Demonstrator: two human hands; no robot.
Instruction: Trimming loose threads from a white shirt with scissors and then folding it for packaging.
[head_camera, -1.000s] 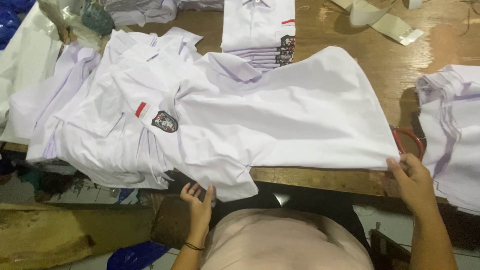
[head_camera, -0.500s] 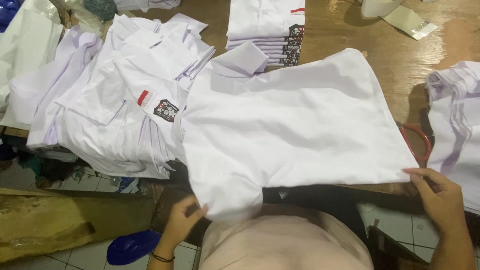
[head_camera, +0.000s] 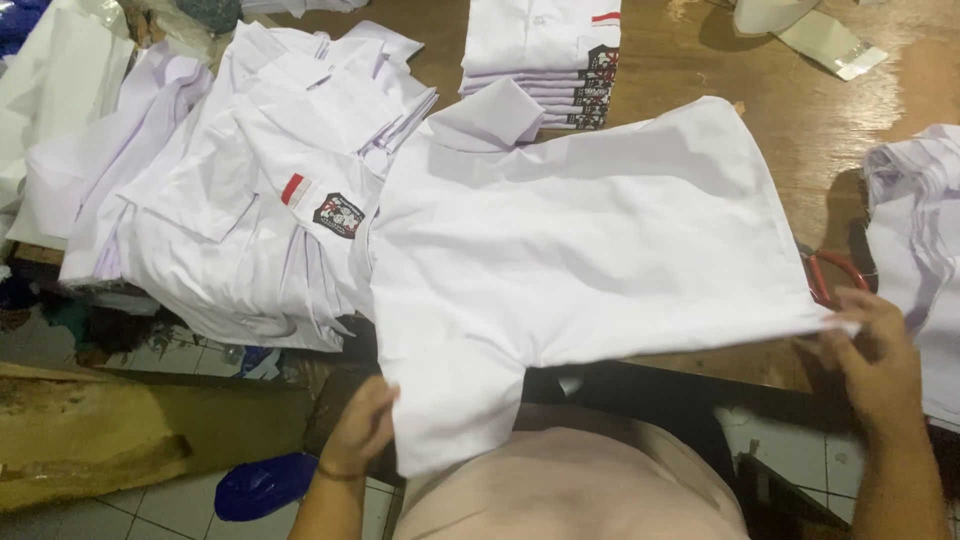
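Head view: smooth white cotton shirt spread flat on the worn wooden bench.
Left hand grips its sleeve; right hand pinches the hem corner.

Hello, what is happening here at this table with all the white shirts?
A person has spread a white shirt flat on a wooden table. The left hand holds its near sleeve and the right hand pinches the hem corner. A loose pile of shirts lies to the left, a folded stack sits behind, and red-handled scissors lie near the right hand.
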